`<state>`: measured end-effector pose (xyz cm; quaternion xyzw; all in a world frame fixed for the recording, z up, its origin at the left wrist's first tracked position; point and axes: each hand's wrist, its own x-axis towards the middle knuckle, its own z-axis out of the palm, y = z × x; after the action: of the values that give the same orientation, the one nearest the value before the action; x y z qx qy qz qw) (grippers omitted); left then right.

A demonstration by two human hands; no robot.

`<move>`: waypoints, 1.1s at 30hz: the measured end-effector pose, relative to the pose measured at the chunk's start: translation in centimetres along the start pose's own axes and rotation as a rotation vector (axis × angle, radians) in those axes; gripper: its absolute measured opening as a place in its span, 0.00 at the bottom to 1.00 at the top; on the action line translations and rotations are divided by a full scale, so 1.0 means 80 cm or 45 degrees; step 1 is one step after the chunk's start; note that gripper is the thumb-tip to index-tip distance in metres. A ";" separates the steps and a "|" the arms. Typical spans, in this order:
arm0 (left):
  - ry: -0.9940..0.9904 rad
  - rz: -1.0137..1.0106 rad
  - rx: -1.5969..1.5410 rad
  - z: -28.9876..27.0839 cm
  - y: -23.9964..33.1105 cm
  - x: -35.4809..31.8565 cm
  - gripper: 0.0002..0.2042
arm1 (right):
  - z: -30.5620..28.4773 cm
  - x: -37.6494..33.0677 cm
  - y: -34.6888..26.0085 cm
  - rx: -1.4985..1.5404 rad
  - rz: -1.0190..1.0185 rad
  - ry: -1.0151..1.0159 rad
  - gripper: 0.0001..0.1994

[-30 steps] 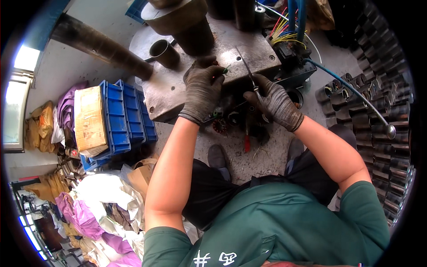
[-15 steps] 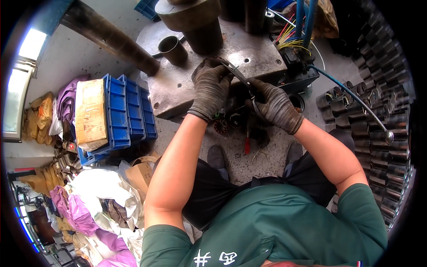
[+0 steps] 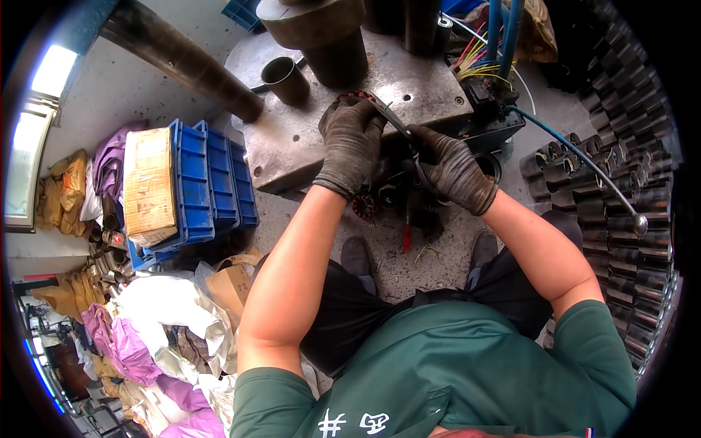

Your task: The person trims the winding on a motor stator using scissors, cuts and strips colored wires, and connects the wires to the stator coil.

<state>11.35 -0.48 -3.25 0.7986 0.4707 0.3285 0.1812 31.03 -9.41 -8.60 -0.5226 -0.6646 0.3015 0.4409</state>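
Counting from the left, I am seeing one cardboard box (image 3: 151, 186) and at least three blue crates (image 3: 193, 182) standing beyond the left side of the metal plate (image 3: 281, 158). One dark pole (image 3: 182, 62) is slanting down toward the plate's left edge, one open metal cup (image 3: 286, 84) is standing on the plate's left part, and one stepped metal block (image 3: 334, 55) is rising just to the cup's right. My gloved left hand (image 3: 350, 139) is hovering over the plate's near edge, its fingers curling in close around one toothed, reddish-brown ring (image 3: 358, 95), whose rim is showing above my knuckles. On the floor below the plate's near edge, one more ring-shaped part (image 3: 364, 206) and one red-handled tool (image 3: 407, 239) are lying. My gloved right hand (image 3: 454, 173) is gripping one dark, long-bladed tool (image 3: 398, 123) near the plate's front right, fingers bending around its handle, though I cannot tell how tightly; the blade is pointing leftward and reaching the ring. To the plate's right, one blue hose (image 3: 566, 136) is stretching past many dark tubes (image 3: 624, 244), too crowded for counting.
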 end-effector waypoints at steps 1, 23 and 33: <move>0.000 -0.003 0.000 0.000 -0.002 0.000 0.09 | -0.001 0.000 -0.007 0.105 0.058 -0.064 0.28; 0.006 0.078 0.019 -0.002 -0.006 -0.004 0.10 | 0.001 0.002 -0.035 0.542 0.375 -0.176 0.25; 0.064 0.068 0.113 0.005 -0.008 -0.003 0.09 | -0.005 0.002 -0.012 -0.076 0.094 -0.093 0.25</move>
<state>11.12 -0.35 -4.02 0.8096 0.4677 0.3320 0.1248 30.98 -9.54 -7.59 -0.5484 -0.6691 0.3164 0.3891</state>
